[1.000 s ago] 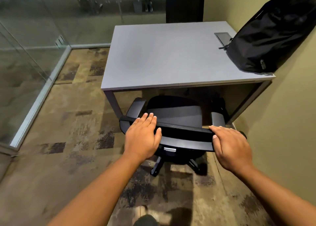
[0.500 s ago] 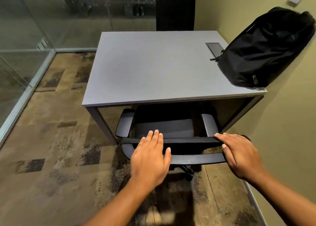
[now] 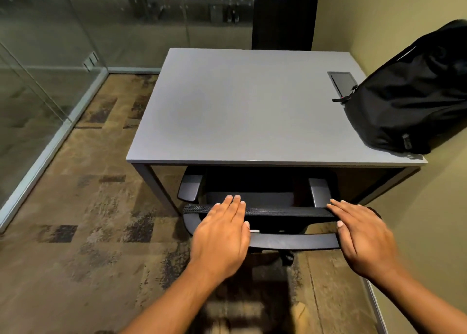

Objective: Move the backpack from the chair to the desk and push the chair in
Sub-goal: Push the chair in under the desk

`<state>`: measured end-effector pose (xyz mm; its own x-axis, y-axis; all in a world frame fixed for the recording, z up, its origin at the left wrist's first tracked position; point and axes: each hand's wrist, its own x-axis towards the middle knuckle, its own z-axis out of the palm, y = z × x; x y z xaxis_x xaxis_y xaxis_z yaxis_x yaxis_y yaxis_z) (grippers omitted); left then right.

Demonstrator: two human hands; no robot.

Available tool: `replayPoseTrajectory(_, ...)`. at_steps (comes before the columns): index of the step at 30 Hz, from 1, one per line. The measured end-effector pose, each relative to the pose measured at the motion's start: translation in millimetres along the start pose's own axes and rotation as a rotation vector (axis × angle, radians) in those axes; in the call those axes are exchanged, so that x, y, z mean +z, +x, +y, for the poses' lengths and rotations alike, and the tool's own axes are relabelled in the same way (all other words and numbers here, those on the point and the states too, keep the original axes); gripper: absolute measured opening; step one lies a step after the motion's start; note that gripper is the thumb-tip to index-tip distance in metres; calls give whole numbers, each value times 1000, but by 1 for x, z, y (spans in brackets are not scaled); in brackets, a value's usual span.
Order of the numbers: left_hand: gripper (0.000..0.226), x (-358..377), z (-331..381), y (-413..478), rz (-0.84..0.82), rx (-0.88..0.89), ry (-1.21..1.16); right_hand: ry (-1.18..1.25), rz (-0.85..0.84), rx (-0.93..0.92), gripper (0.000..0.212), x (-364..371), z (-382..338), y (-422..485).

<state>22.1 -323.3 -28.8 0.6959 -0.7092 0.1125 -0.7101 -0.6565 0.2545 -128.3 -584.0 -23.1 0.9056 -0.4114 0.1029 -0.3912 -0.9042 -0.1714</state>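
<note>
Your left hand [image 3: 222, 235] and right hand [image 3: 364, 235] lie flat on the chair [image 3: 278, 211] backrest, fingers extended, neither grip closed, because pushing needs palms. The backpack [image 3: 409, 101] already rests on the counter [image 3: 240, 111], beyond the chair, against the wall.

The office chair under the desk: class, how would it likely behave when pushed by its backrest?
The office chair probably rolls easily: a caster shows beneath it. It may swivel off-line, so both hands, left hand and right hand, press its backrest.
</note>
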Motion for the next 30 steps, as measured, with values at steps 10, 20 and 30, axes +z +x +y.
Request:
replayPoseTrajectory(10,50,0,12,70,16,-135,26,8,-28,-155,52,0,27,79)
replayPoseTrajectory(20,53,12,23,118,3,-208,68,28,-20,-215,50,7,50,131)
replayPoseTrajectory(30,48,14,-1,158,-5,-166,57,17,5,-184,48,13,47,172)
